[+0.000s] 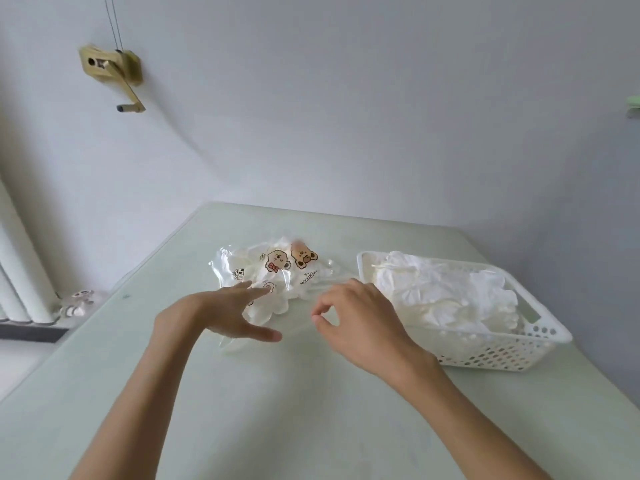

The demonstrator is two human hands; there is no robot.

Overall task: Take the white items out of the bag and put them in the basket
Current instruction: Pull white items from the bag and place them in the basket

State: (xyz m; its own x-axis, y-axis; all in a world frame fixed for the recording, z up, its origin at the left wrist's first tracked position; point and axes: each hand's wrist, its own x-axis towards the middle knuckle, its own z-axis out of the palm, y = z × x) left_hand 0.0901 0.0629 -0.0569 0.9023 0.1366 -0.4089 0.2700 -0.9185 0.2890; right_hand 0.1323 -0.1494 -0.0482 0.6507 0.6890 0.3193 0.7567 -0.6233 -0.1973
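— Reaching for the bag (277,278) on the table (242,410), left hand (221,317) spread flat, right hand (360,320) curling, holding nothing?
— Yes. Soft, light white things (266,303) inside. Pinching gently, then dropping into the basket (485,351).

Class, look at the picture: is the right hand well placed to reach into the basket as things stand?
Probably yes. The right hand hovers just beside the basket, whose top is open. Nothing stands between them. The white items piled inside lie uncovered.
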